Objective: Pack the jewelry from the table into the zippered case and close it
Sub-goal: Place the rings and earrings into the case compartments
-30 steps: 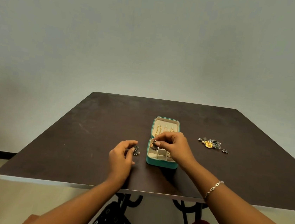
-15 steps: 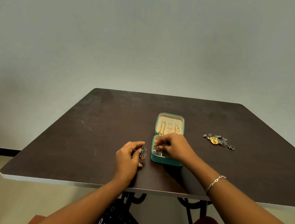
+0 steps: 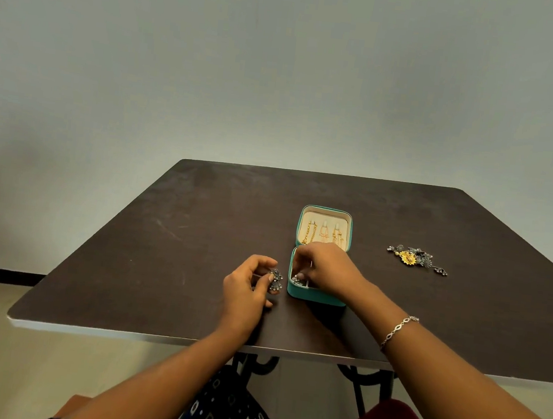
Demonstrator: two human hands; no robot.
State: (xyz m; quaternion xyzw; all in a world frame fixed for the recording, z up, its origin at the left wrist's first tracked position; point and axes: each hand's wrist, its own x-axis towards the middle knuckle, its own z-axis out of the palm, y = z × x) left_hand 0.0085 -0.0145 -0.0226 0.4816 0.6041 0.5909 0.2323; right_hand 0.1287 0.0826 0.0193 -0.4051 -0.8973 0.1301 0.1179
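Table (image 3: 196, 234): dark top. The case (image 3: 313, 297) lay open near your edge, its lid (image 3: 327, 215) flat behind it with gold chains (image 3: 323, 234) inside. Your right hand (image 3: 329, 267) sat over the case's base, fingers curled down, tips touching a dark piece (image 3: 296, 280) in the front-left compartment; gripped or let go, could not tell. Your left hand (image 3: 245, 292) rested just left of the case, thumb and fingers pinching an earring (image 3: 275, 280) at their tips, near the case wall, not touching. A cluster (image 3: 414, 257) lay well right of both hands.

Dark table (image 3: 196, 234); open case (image 3: 315, 298); loose jewelry (image 3: 414, 258)
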